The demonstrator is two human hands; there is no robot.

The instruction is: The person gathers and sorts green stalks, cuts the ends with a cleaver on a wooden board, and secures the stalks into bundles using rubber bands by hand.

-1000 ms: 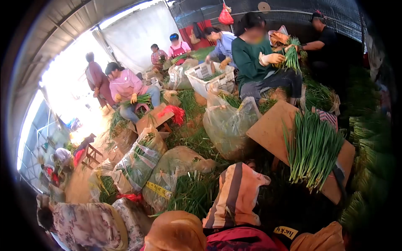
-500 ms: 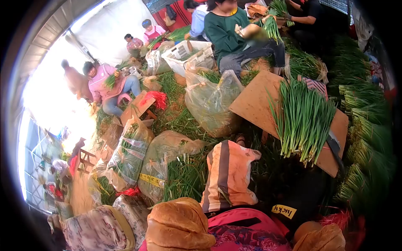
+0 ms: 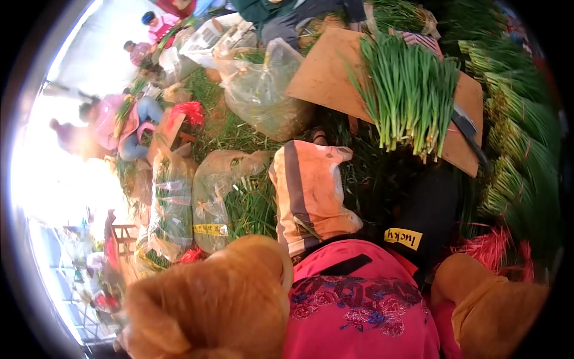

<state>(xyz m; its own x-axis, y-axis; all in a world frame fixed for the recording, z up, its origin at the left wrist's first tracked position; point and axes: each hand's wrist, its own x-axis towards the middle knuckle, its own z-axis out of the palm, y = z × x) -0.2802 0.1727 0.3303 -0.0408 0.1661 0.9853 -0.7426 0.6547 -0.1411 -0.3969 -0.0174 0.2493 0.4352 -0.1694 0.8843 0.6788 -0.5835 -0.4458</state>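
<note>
Left hand (image 3: 206, 299), wrapped in a loose orange-brown covering, bulks large at the lower left beside the pink embroidered garment (image 3: 359, 293). Right hand (image 3: 481, 305), covered alike, sits past the garment's other edge. No fingers show on either, so I can't make out whether they are spread, pressed together or pinching anything.

Compared with half a second ago, the view has tipped further down: both coverings fill more of the frame, and everything ahead sits higher.

From the left, a person in a pink top (image 3: 110, 122) sits holding greens. Next come a clear plastic bag packed with greens (image 3: 171, 200) and another bag with a yellow band (image 3: 210, 229), just ahead of the left hand. Then an orange striped cloth (image 3: 317, 200) lies near the garment, with a black trouser leg marked "lucky" (image 3: 427, 206) to its right.

Beyond, the long-leaved bunch, likely garlic chives (image 3: 409, 90), lies across a tilted wooden board (image 3: 326, 69), stem ends towards the wearer, well apart from both hands. Its lay looks unchanged, which suggests nothing was done to it in that span.

Pink-red string (image 3: 490, 245) lies near the right hand; bundled greens (image 3: 508, 149) line the far right.
</note>
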